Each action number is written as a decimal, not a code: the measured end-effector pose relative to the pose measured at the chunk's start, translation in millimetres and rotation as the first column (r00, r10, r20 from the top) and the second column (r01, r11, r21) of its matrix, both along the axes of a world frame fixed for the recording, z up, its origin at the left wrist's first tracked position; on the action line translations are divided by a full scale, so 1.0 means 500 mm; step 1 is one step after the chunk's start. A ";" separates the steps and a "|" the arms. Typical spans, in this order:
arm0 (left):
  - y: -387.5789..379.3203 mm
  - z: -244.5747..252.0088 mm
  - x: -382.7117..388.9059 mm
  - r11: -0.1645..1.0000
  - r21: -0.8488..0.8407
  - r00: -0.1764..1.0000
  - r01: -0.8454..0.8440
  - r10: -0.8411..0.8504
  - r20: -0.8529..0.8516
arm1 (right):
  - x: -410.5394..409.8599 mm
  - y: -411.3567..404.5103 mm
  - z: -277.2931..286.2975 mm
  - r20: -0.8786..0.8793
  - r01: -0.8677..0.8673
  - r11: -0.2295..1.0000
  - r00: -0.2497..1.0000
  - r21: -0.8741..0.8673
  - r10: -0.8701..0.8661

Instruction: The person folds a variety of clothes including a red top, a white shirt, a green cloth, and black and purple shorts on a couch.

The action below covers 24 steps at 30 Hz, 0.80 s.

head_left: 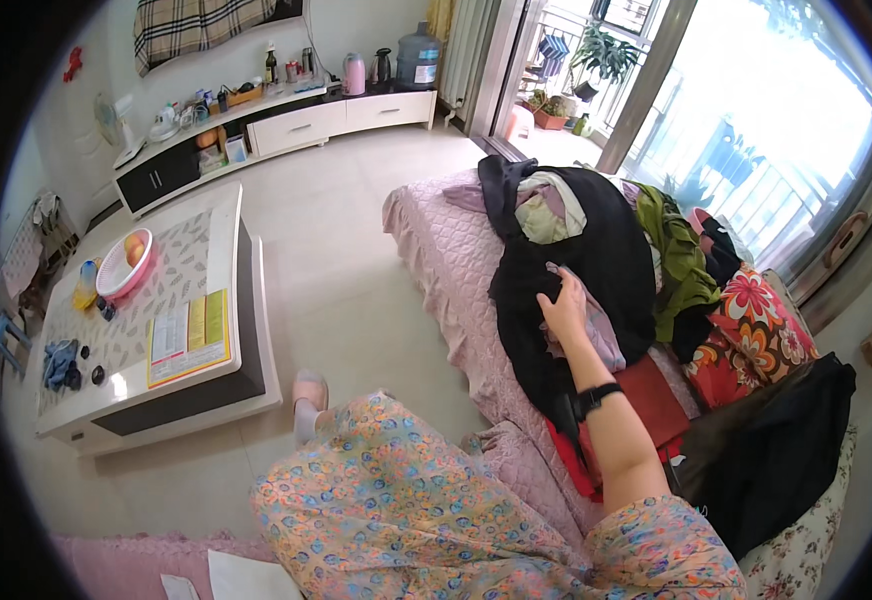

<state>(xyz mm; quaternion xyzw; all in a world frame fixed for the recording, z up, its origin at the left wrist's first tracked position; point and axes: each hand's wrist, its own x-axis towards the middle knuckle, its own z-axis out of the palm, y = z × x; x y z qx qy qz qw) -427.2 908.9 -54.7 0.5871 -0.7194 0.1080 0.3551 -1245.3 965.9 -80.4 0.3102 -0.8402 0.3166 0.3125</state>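
My right hand [567,300], with a dark band on its wrist, reaches over the heap of clothes on the couch. Its thumb stands apart from the fingers, and the fingertips are at a crumpled pale pink-lilac garment [602,330]. That garment lies on a large black garment [608,217]. Inside a fold of the black cloth shows a pale green and white garment [548,214]. Beside the wrist lies a flat reddish-brown item [649,397], with red cloth [571,457] partly under the forearm. My left hand is out of view.
Olive green clothing [668,262] and floral cushions [758,322] lie along the couch's far side; a black garment [773,450] is at lower right. The coffee table [180,255] at left bears a pink basket [124,264] of fruit. Behind stands a white TV cabinet [301,127].
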 end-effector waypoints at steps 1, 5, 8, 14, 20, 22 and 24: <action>0.001 0.014 -0.026 1.000 0.009 1.000 0.016 -0.016 -0.019 | -0.017 -0.004 -0.001 0.007 -0.005 1.000 1.000 0.001 0.005; -0.080 0.007 -0.139 0.956 0.183 0.953 0.229 -0.183 -0.240 | -0.057 -0.040 0.039 0.295 -0.066 0.841 0.949 0.536 -0.114; -0.106 0.044 -0.268 0.906 0.100 0.875 0.412 -0.363 -0.322 | -0.029 -0.085 0.119 0.693 -0.456 0.890 0.634 -0.026 0.345; -0.138 0.159 -0.533 0.542 0.446 0.701 0.713 -0.562 -0.439 | 0.160 -0.113 0.404 0.524 -0.575 0.332 -0.202 -0.747 0.828; -0.194 0.183 -0.683 0.303 0.466 0.554 0.831 -0.527 -0.645 | 0.335 -0.125 0.638 0.237 -0.486 -0.005 -0.436 -0.874 0.868; -0.202 0.209 -0.709 0.226 0.327 0.397 0.917 -0.463 -0.792 | 0.367 -0.131 0.682 0.119 -0.416 -0.135 -0.531 -0.900 0.839; -0.203 0.249 -0.699 0.244 0.255 0.333 0.936 -0.369 -0.868 | 0.391 -0.127 0.701 0.099 -0.430 -0.095 -0.409 -0.898 0.907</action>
